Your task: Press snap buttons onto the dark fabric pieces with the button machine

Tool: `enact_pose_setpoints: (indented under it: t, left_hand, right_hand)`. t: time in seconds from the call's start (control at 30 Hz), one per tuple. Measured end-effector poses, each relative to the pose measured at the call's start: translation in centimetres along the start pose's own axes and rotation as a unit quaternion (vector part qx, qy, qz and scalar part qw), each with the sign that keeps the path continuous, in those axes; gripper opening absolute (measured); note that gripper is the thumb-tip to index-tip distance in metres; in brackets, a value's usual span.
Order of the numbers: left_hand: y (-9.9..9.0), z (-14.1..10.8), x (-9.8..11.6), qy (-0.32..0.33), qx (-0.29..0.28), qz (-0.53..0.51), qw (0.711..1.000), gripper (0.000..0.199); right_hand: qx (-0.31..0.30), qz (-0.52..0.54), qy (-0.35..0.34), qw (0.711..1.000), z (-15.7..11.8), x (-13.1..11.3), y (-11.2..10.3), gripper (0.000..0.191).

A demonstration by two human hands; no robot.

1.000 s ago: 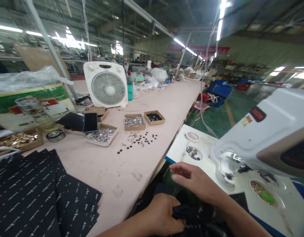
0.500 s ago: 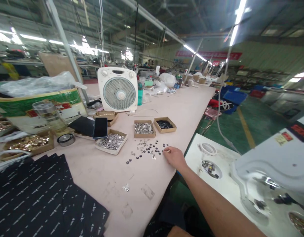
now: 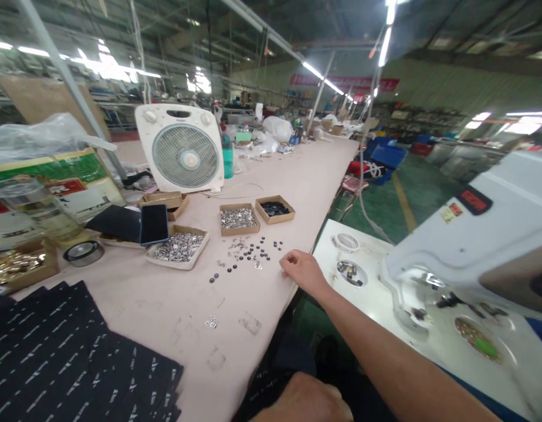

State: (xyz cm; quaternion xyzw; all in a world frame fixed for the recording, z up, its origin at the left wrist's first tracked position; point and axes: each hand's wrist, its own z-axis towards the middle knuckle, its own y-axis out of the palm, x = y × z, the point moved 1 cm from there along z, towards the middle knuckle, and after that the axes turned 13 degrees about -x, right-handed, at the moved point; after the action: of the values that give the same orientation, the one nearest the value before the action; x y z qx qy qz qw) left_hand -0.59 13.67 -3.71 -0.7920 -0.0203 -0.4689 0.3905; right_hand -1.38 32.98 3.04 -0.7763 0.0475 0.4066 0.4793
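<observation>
My right hand (image 3: 302, 272) is above the table's right edge, fingers pinched together; whatever they hold is hidden. Just left of it lie scattered black snap caps (image 3: 249, 252) and small silver snap parts (image 3: 258, 265). At the bottom edge my left hand (image 3: 304, 401) is closed, partly cut off by the frame, on dark printed fabric (image 3: 271, 380). A pile of similar dark fabric pieces (image 3: 73, 357) lies at the left. A small cluster of silver parts (image 3: 212, 322) sits nearer me.
Boxes of silver parts (image 3: 238, 218) and black parts (image 3: 274, 208) stand behind the scattered pieces, with a tray of silver parts (image 3: 178, 247) to their left. A white fan (image 3: 187, 153) stands farther back. On the right is a white machine (image 3: 486, 228).
The view has turned to the right. My right hand has drawn a little away from the scattered caps, and my left hand has come further into view with the fabric.
</observation>
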Motion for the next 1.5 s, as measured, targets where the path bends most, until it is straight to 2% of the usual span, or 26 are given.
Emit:
enact_pose_setpoints:
  t: [0.1, 0.2, 0.33, 0.43, 0.53, 0.67, 0.9, 1.2, 1.37, 1.5]
  left_hand:
    - [0.5, -0.6, 0.5, -0.010, 0.032, 0.032, 0.999, 0.017]
    - [0.8, -1.7, 1.5, 0.001, 0.058, 0.087, 0.995, 0.016]
    - [1.7, -2.5, 3.2, 0.034, 0.051, 0.186, 0.981, 0.020]
    - [2.9, -2.8, 4.9, 0.079, 0.067, 0.267, 0.958, 0.014]
    - [3.8, -3.2, 6.5, 0.141, 0.091, 0.305, 0.937, 0.003]
    - [3.8, -4.1, 8.5, 0.175, 0.108, 0.301, 0.931, 0.012]
    - [2.9, -5.4, 11.1, 0.194, 0.142, 0.307, 0.921, 0.017]
    - [3.2, -6.2, 11.9, 0.205, 0.162, 0.300, 0.917, 0.017]
    - [3.2, -6.2, 12.2, 0.210, 0.179, 0.302, 0.913, 0.018]
    - [3.3, -6.2, 12.1, 0.205, 0.171, 0.290, 0.919, 0.018]
  right_hand:
    - [-0.044, 0.087, 0.014, 0.995, -7.2, 2.2, -0.8, 0.015]
    - [-0.077, 0.210, 0.042, 0.974, -15.5, 5.4, -0.6, 0.016]
    - [-0.041, 0.264, 0.085, 0.960, -25.1, 9.3, 1.3, 0.016]
    - [-0.023, 0.311, 0.105, 0.944, -30.0, 10.4, 3.0, 0.017]
    - [-0.002, 0.342, 0.113, 0.933, -33.1, 10.1, 3.5, 0.016]
    - [-0.001, 0.340, 0.112, 0.934, -35.4, 9.0, 3.0, 0.012]
    - [-0.006, 0.321, 0.052, 0.946, -37.0, 8.1, 2.6, 0.007]
    - [0.021, 0.332, 0.020, 0.943, -37.6, 7.5, 2.9, 0.017]
    - [0.040, 0.305, -0.002, 0.952, -37.8, 7.4, 3.0, 0.026]
    - [0.043, 0.265, -0.020, 0.963, -38.0, 7.4, 3.3, 0.030]
